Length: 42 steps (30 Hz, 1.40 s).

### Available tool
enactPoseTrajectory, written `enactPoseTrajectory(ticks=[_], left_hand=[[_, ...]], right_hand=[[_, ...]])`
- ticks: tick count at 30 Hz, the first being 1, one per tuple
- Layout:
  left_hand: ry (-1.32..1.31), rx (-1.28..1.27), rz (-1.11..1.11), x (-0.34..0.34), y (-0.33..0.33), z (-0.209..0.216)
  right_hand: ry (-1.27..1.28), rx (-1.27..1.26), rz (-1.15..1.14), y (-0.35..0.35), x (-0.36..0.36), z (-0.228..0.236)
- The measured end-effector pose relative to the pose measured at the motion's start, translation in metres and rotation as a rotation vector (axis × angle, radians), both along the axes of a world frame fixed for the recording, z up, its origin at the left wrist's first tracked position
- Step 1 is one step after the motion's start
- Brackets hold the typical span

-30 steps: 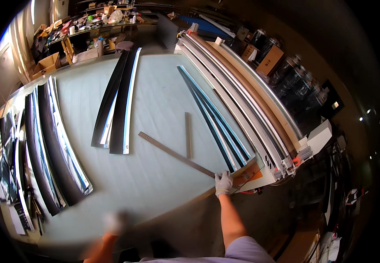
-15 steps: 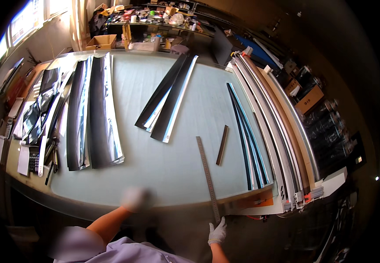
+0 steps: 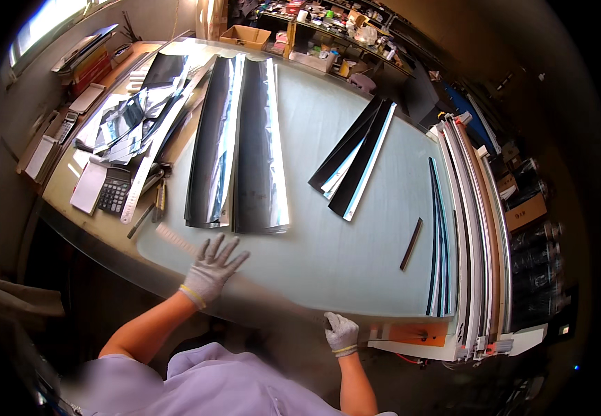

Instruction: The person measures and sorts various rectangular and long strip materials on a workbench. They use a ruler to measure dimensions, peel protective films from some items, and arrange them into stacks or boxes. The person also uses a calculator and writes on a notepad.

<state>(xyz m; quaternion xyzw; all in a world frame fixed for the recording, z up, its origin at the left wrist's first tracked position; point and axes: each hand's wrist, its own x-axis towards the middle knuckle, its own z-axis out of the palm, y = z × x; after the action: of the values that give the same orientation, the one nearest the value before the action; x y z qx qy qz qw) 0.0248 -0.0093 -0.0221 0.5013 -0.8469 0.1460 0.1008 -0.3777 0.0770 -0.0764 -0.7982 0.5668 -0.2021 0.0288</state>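
Metal ruler (image 3: 176,240), blurred, has swung left along the counter's (image 3: 328,263) near edge; right hand's (image 3: 342,333) fingers seem clamped on its end, left hand's (image 3: 209,270) spread apart. Beyond lie two wide dark sheet stacks (image 3: 255,152), one short brown bar (image 3: 411,243).

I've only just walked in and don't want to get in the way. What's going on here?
A gloved person is at a large table with a long ruler. Their right hand grips one end near the table's front edge; the left hand is spread open near the other end, contact unclear. Long dark sheets lie beyond the left hand, dark strips with pale edges lie farther right, and narrow strips lie toward the right end.
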Motion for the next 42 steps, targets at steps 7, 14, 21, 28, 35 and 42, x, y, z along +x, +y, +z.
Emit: enactPoseTrajectory(ticks=[7,14,21,28,35,42], left_hand=[[0.384,0.091,0.665,0.167,0.090,-0.034],[0.840,0.238,1.078,0.147,0.071,-0.065],[0.940,0.184,1.120,0.135,-0.007,-0.095],[0.881,0.210,1.106,0.123,-0.032,-0.099],[0.482,-0.016,0.992,0.116,-0.052,-0.079],[0.948,0.340,1.098,0.093,-0.120,-0.103]], right_hand=[[0.015,-0.316,-0.116,-0.132,0.127,0.031],[-0.698,0.350,-0.551,-0.259,0.181,-0.071],[-0.771,0.697,-0.458,-0.315,0.178,-0.061],[-0.925,0.639,-0.469,-0.308,0.172,-0.092],[-0.958,0.397,-0.568,-0.241,0.150,-0.100],[-0.877,0.399,-0.655,-0.194,0.154,-0.095]])
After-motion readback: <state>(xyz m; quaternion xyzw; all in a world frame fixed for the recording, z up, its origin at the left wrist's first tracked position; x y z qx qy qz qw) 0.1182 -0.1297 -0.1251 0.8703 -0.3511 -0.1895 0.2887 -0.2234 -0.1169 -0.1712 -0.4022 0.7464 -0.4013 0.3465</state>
